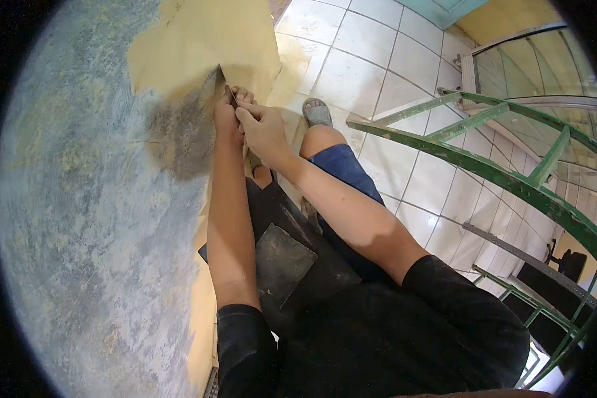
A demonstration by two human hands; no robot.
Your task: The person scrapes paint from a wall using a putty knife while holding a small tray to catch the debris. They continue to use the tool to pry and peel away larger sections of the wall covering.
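Both of my hands are close together by the wall [93,219]. My left hand [226,119] is closed around the handle of a scraper with a thin metal blade [215,78], whose edge is at the wall surface. Pressed up against it, my right hand [264,132] has its thumb and fingers closed on the same scraper near its handle; the fingers partly hide it. Below the blade is a dark grey-brown damp-looking patch [182,136]. Above it lies a yellow painted area [199,33], and mottled blue-grey covers the lower wall.
A green metal ladder [458,156] leans at the right over white floor tiles [398,93]. My sandalled foot [317,113] stands on the tiles. A dark apron with a pocket [285,259] hangs over my front. Framed glass panels [534,69] are at the upper right.
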